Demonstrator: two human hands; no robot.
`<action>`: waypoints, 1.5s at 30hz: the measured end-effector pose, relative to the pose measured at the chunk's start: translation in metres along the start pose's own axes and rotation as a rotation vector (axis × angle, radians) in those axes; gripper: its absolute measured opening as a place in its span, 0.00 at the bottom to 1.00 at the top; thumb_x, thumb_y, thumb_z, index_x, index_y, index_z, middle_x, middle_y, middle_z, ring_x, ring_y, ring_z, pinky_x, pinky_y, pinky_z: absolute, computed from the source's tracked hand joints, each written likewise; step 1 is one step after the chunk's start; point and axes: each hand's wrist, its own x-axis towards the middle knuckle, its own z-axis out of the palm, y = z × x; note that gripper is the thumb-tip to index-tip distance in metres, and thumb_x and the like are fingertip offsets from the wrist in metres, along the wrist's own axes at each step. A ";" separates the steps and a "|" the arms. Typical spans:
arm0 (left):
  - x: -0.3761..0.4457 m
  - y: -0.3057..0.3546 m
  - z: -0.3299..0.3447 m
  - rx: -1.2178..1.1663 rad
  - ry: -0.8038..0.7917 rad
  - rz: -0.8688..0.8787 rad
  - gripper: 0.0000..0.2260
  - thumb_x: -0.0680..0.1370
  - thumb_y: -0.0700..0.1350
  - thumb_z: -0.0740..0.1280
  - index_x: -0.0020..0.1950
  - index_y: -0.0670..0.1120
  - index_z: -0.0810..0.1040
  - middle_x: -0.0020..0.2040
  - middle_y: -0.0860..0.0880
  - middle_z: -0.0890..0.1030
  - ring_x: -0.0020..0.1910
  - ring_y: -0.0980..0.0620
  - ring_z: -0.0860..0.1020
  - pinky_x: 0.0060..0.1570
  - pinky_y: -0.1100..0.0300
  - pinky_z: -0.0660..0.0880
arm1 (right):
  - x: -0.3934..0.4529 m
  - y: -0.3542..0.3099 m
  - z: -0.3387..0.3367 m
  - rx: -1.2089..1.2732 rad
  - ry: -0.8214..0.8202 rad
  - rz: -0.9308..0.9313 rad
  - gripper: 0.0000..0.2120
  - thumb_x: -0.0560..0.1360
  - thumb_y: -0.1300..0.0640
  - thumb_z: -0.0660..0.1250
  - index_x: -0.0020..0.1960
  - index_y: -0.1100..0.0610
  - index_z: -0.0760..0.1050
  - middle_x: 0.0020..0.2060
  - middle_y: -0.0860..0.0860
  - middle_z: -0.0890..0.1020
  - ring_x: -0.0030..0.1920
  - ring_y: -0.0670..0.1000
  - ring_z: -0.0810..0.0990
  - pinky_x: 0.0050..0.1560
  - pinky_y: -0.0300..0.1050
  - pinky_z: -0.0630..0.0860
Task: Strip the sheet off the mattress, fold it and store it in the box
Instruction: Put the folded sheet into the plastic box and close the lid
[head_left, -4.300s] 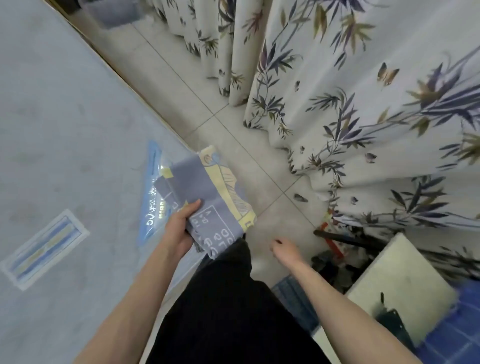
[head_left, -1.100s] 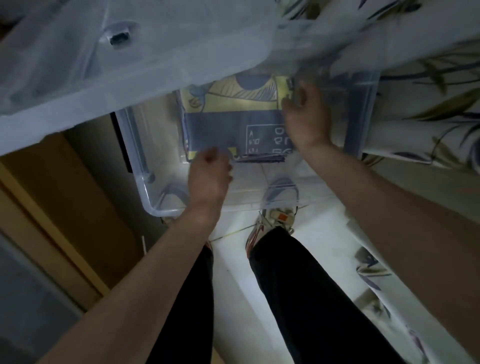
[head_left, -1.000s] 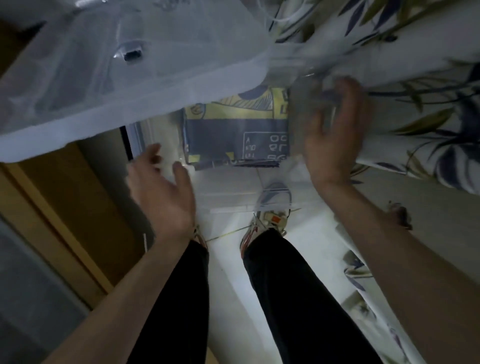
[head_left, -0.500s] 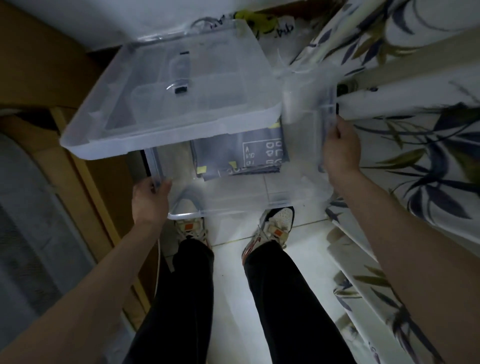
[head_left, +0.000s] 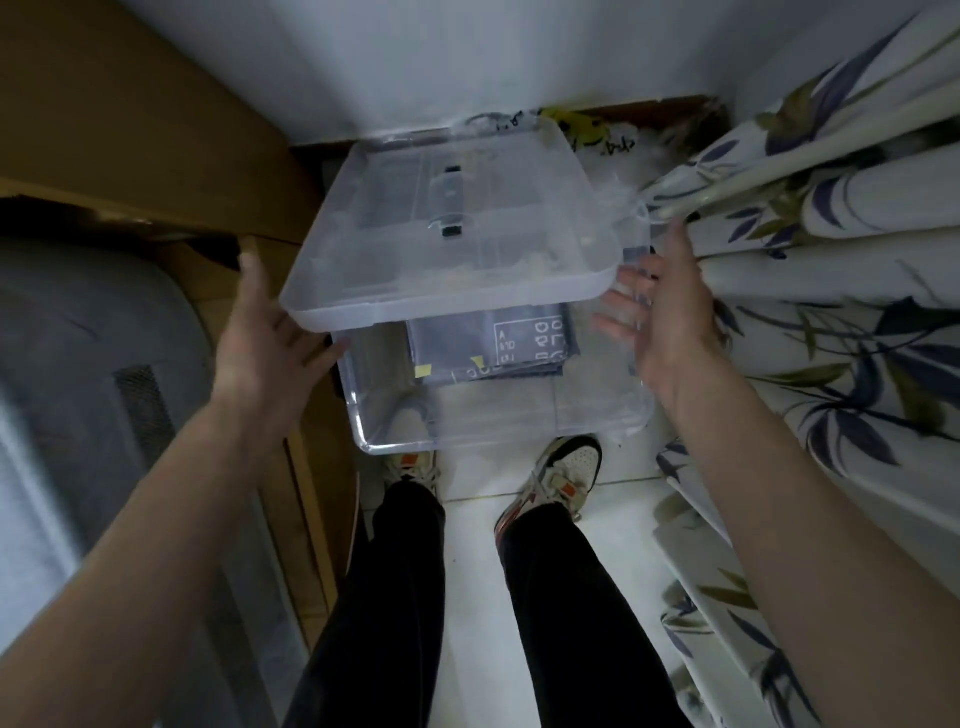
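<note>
Lid hides far half of box and sheet. Left hand at 9 o'clock, right hand at 3 o'clock, both spread, empty.

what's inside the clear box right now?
A folded sheet, grey-blue with white print, lies flat on the floor of the clear box. The lid sits skewed over the far half, so the sheet's far part and anything beside it show only dimly through it.
</note>
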 end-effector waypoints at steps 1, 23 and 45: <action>-0.002 0.011 0.009 0.090 -0.004 0.006 0.27 0.79 0.63 0.66 0.72 0.49 0.74 0.65 0.49 0.82 0.62 0.48 0.82 0.61 0.49 0.79 | -0.012 -0.004 0.009 0.018 -0.141 0.045 0.29 0.73 0.32 0.67 0.62 0.53 0.78 0.55 0.51 0.85 0.54 0.52 0.85 0.52 0.53 0.83; -0.131 0.083 0.031 0.122 -0.078 -0.232 0.31 0.79 0.67 0.62 0.70 0.44 0.71 0.66 0.42 0.79 0.63 0.41 0.81 0.60 0.38 0.78 | -0.189 -0.104 -0.121 -0.780 -0.440 -0.459 0.28 0.77 0.64 0.70 0.67 0.35 0.74 0.64 0.32 0.77 0.66 0.36 0.74 0.67 0.45 0.74; -0.102 0.020 -0.020 1.050 0.408 -0.117 0.43 0.69 0.80 0.59 0.64 0.44 0.77 0.47 0.46 0.79 0.40 0.50 0.78 0.32 0.56 0.72 | -0.197 -0.058 -0.138 -0.816 -0.628 -0.206 0.53 0.70 0.42 0.76 0.78 0.32 0.41 0.77 0.29 0.39 0.77 0.35 0.39 0.76 0.50 0.47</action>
